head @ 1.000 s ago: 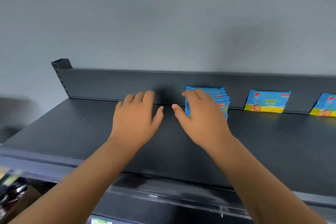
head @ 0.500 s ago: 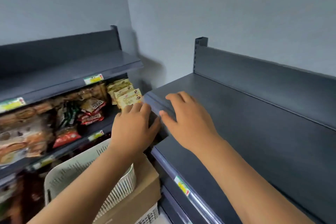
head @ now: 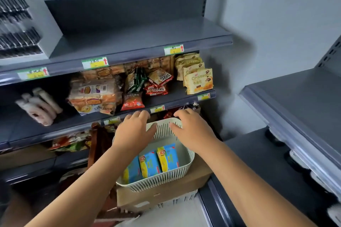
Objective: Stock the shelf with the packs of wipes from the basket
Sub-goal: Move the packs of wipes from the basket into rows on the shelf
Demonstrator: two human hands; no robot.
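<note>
- Currently, the left hand point(head: 135, 131) and the right hand point(head: 191, 129) are hovering over the far end of the basket point(head: 190, 160), both spread wide with relaxed fingers and gripping nothing.
- The packs of wipes point(head: 158, 160) are standing on edge in the near half of the basket, leaning on one another, roughly between the two forearms rather than under the fingers; the hands are probably overshooting and would need to draw back, or the grab is likely coming in at an awkward wrist angle.
- The basket is sitting on a cardboard box point(head: 166, 195), not on a firm surface. A hand pressing down on the rim while digging could be tipping or sliding it off.
- The packs look slick and soft. Anyone scooping several at once is risking one squirting out of the pinch and dropping to the floor.
- The red snack packets point(head: 168, 115) are lying just beyond the fingertips on the rack behind; a careless reach could be knocking them off.
- The grey shelf point(head: 295, 101) on the right is standing well apart from the basket, so the carry is long, and its raised front rail could be catching a pack on the way in.
</note>
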